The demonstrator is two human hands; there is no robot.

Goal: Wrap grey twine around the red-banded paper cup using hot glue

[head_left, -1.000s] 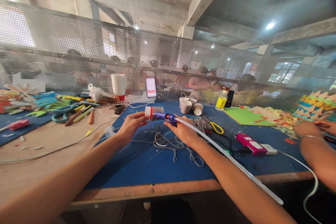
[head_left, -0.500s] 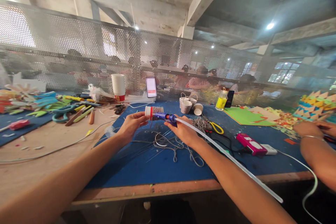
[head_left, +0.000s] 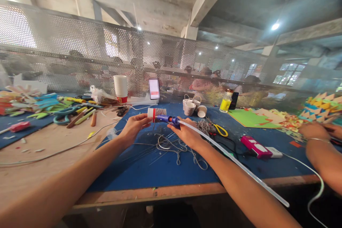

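My left hand point(head_left: 135, 127) holds a paper cup point(head_left: 151, 113) on its side, fingers closed round its white and red end. Grey cord is wound about part of the cup. In my right hand point(head_left: 186, 131) is a blue glue gun point(head_left: 169, 118), its nozzle end at the cord-wrapped side; whether it touches cannot be made out. A long translucent glue stick point(head_left: 232, 160) sticks out of the gun's back and runs over my right forearm. Loose grey cord point(head_left: 178, 157) lies in loops on the blue mat point(head_left: 128, 174) below, partly hidden by my right hand.
Cord-wrapped cups point(head_left: 189, 108), yellow-handled scissors point(head_left: 221, 130), a yellow-labelled bottle point(head_left: 226, 102) and a pink power strip point(head_left: 255, 146) lie rightward. Stacked paper cups point(head_left: 120, 87) and a phone point(head_left: 154, 89) stand behind. Blue scissors point(head_left: 62, 115) lie left. Another person's hands point(head_left: 315, 131) work far right.
Almost nothing differs. The free end of the glue stick has shifted very slightly to the right; both hands, the cup and the glue gun stay in place.
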